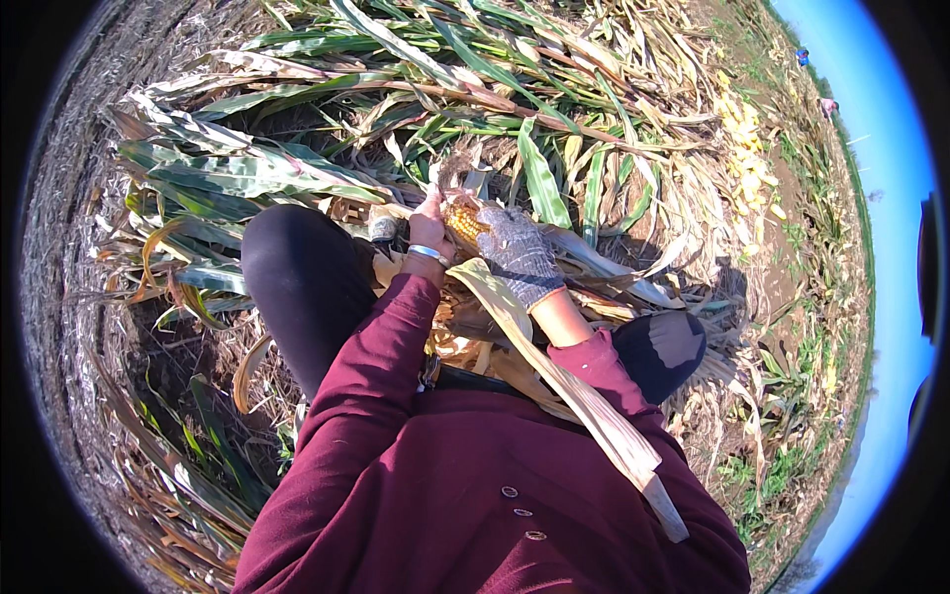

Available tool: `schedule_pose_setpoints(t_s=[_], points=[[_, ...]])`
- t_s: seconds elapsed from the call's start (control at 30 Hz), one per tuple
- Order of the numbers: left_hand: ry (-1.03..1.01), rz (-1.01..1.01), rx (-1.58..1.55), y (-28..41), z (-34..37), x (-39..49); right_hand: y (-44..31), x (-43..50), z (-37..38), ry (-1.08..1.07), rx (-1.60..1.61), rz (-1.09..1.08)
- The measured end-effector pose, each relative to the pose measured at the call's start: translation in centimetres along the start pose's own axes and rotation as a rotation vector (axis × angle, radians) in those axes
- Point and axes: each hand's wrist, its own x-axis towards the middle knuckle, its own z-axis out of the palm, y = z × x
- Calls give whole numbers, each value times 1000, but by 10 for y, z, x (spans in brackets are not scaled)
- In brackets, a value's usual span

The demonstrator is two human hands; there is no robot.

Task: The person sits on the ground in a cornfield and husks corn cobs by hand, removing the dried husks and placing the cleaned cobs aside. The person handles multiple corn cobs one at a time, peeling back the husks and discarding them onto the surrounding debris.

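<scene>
Between my two hands is a yellow corn ear, partly bared, with brown silk at its far tip. My left hand, without a glove and with a silvery bracelet at the wrist, grips the ear's left side near the tip. A grey knit glove covers my right hand, which is closed around the ear's right side. A long pale husk leaf lies from below my hands across my right forearm and sleeve. Dry husks lie beneath the hands, between my knees.
Cut corn stalks with green and dry leaves lie heaped in front. A pile of yellow corn ears rests on the ground at the right. Two people are far off at the upper right. My bent knees flank the hands.
</scene>
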Motion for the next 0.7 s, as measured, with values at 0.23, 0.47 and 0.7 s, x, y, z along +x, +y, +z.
schedule_pose_setpoints(t_s=[0.23, 0.47, 0.7], points=[[162, -57, 48, -12, -8, 5, -16, 18, 12, -21, -145, 214], [403, -68, 272, -22, -38, 32, -19, 16, 21, 88, -58, 70], [367, -91, 495, -51, -17, 3, 57, 10, 19, 458, 150, 475]])
